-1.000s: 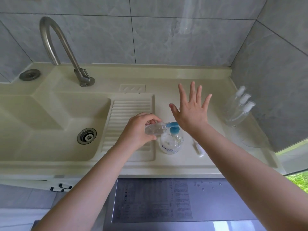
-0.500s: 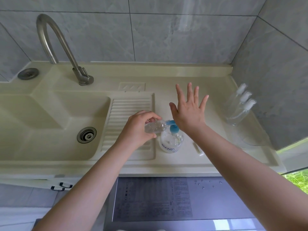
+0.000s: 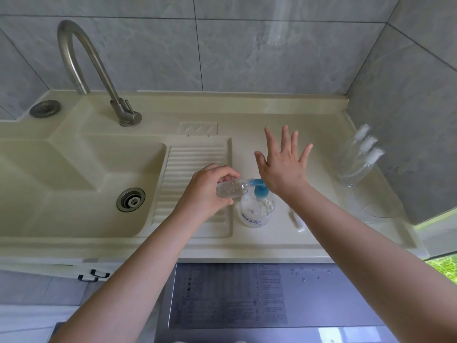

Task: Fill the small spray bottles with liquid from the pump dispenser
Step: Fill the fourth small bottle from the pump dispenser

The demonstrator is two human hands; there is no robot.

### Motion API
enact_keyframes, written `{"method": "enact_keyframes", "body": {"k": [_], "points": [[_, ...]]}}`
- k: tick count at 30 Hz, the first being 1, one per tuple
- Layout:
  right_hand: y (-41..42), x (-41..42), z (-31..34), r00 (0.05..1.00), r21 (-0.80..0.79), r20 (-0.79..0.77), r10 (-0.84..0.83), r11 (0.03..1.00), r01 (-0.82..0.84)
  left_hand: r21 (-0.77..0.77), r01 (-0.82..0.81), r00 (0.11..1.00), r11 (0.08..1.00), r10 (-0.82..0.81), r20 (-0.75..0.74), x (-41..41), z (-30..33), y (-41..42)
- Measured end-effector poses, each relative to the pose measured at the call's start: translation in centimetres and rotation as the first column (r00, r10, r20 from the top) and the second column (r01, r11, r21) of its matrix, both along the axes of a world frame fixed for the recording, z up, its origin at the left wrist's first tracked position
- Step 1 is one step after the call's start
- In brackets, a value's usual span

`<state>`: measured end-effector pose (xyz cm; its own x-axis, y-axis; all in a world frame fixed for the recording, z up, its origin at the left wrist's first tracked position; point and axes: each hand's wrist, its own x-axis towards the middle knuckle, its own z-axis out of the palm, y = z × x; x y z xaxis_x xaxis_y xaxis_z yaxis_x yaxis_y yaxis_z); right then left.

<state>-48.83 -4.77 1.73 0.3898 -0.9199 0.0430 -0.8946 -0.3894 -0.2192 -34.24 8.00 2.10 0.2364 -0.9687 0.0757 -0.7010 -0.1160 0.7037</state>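
A clear pump dispenser (image 3: 256, 210) with a blue pump head (image 3: 260, 191) stands on the counter right of the ribbed drainboard. My left hand (image 3: 207, 191) grips a small clear spray bottle (image 3: 232, 189) tilted on its side, its open mouth against the blue nozzle. My right hand (image 3: 282, 167) has its fingers spread straight and its heel lies on the pump head. A small white spray cap (image 3: 296, 220) lies on the counter right of the dispenser. Three more clear spray bottles with white caps (image 3: 358, 159) lean together by the right wall.
A cream sink basin (image 3: 81, 184) with a metal drain (image 3: 130, 199) fills the left side, below a curved steel tap (image 3: 99, 78). Grey tiled walls close in the back and right. A grey appliance top (image 3: 247, 305) sits below the counter's front edge.
My right hand stays spread over the blue pump head and has sunk slightly onto it. The left hand keeps the small bottle at the nozzle.
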Motion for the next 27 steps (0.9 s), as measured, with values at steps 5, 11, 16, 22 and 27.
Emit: {"method": "enact_keyframes", "body": {"k": [5, 11, 16, 22, 27], "points": [[0.4, 0.0, -1.2, 1.000, 0.036, -0.024, 0.000, 0.999, 0.000, 0.005, -0.002, 1.000, 1.000, 0.002, 0.014, -0.2, -0.1, -0.1], [0.0, -0.1, -0.2, 1.000, -0.007, -0.001, -0.005, 1.000, 0.005, 0.003, -0.017, 1.000, 1.000, 0.017, 0.006, -0.2, -0.1, 0.0], [0.5, 0.0, -0.9, 1.000, 0.040, 0.015, -0.007, 0.999, 0.006, -0.004, -0.013, 1.000, 1.000, 0.013, 0.006, -0.2, 0.0, 0.0], [0.5, -0.2, -1.2, 0.999, 0.050, 0.024, -0.036, 0.998, 0.035, 0.004, -0.014, 1.000, 1.000, 0.014, 0.006, -0.3, -0.2, 0.2], [0.4, 0.0, -0.7, 0.999, 0.043, 0.032, -0.031, 0.999, 0.029, 0.002, -0.023, 1.000, 1.000, 0.023, 0.002, -0.1, -0.1, 0.2]]}}
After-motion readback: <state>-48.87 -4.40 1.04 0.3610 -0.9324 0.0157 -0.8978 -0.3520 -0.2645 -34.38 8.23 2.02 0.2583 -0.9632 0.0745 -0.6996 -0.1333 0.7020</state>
